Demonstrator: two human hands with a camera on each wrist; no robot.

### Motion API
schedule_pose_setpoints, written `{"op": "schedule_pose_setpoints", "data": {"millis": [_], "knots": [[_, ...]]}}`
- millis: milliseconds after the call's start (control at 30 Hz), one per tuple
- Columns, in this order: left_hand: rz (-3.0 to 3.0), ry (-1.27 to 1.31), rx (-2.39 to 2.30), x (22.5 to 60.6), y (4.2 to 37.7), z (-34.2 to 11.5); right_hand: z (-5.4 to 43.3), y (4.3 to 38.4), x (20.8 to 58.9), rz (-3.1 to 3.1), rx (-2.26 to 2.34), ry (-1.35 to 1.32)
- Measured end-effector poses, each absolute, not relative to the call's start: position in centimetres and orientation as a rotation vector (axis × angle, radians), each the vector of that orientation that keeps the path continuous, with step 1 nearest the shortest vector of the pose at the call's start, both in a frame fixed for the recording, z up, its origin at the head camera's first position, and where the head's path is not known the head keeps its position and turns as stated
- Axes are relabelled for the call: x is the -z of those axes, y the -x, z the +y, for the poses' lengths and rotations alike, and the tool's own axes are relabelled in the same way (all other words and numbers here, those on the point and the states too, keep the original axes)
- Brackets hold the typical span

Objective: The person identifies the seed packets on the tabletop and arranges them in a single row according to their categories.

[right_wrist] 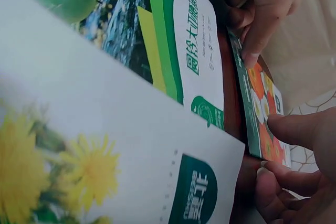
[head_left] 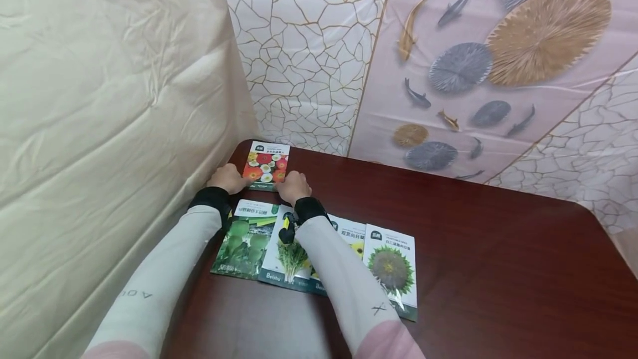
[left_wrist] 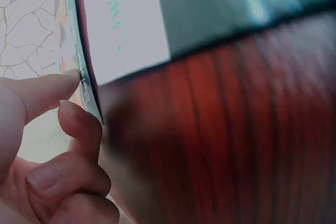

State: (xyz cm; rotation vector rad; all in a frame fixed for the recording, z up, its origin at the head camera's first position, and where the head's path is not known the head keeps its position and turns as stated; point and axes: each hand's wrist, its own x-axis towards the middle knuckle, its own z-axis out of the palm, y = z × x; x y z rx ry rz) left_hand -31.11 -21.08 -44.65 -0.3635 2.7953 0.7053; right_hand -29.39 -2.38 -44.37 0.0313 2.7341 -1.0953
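Note:
A seed packet printed with red, orange and white flowers (head_left: 266, 164) lies at the far left corner of the table. My left hand (head_left: 228, 179) pinches its near left corner, thumb on the printed face. At the near right corner my right hand (head_left: 295, 187) pinches it likewise; in the right wrist view both thumbs press on the flower packet (right_wrist: 265, 116). Nearer to me are a green gourd seed packet (head_left: 244, 245), a packet with a leafy stemmed plant (head_left: 279, 262), a yellow-flowered packet (head_left: 351, 229) partly hidden by my right forearm, and a sunflower-head packet (head_left: 391, 270).
The nearer packets lie side by side in an overlapping row on the dark red-brown table (head_left: 498, 270). A cream cloth (head_left: 124, 98) hangs close along the left side. Behind the table stands a patterned backdrop (head_left: 309, 60) with fish and lily pads on its right.

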Motion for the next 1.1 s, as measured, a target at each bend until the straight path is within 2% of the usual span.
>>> {"op": "schedule_pose_setpoints", "data": {"millis": [267,533,1100], "knots": [[2.733,0.401,-0.791,44.5,30.9,-20.5,-2.4,28.9,44.0,2.705,1.181,-0.124],[2.772,0.257,-0.879,44.7,30.5,-20.5,-1.5,28.9,44.4,2.579,1.350,-0.233],[2.916,0.139,-1.052,41.7,26.4,-18.8,1.6,26.9,41.9,2.751,1.465,-0.064]]}}
